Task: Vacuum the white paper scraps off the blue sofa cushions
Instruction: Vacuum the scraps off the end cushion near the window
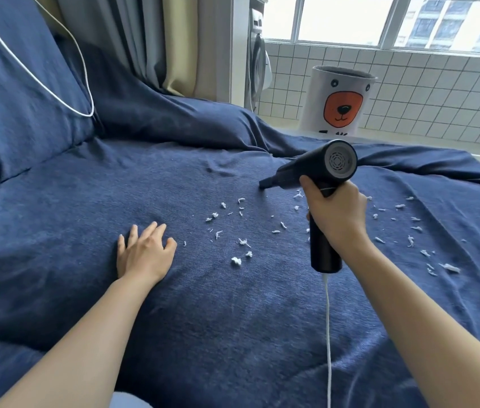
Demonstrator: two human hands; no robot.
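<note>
Head view: the right hand (pixel 339 217) has its grip clamped round the black handle of the handheld vacuum (pixel 318 178), fingers and thumb curled about it just under the barrel. The handle runs roughly from 6 o'clock up to 12; the barrel's long axis lies across it, with the narrow nozzle (pixel 266 182) pointing toward 9 to 10 o'clock and tipped down so that its tip meets, or nearly meets, the blue sofa cushion (pixel 85 207). Whether it truly touches cannot be told. The round grey rear vent faces the camera. A white cord (pixel 328 334) leaves the foot of the handle and runs toward 6 o'clock, cut off by the bottom edge.

The left hand (pixel 144 252) lies flat on the cushion at about 8 o'clock of the vacuum, its grip apart, fingers spread and straight, holding nothing.

The white paper scraps (pixel 241 242) are strewn over the cushion between the two hands and on toward 3 o'clock, past the right wrist; some are hidden behind the right hand and forearm, and those at the right edge are cut off.

At 10 o'clock a second white cable (pixel 85 83) loops over the back cushion. At 1 o'clock a white hamper with a bear face (pixel 339 105) stands by the tiled wall; its foot is hidden behind the sofa cover.
</note>
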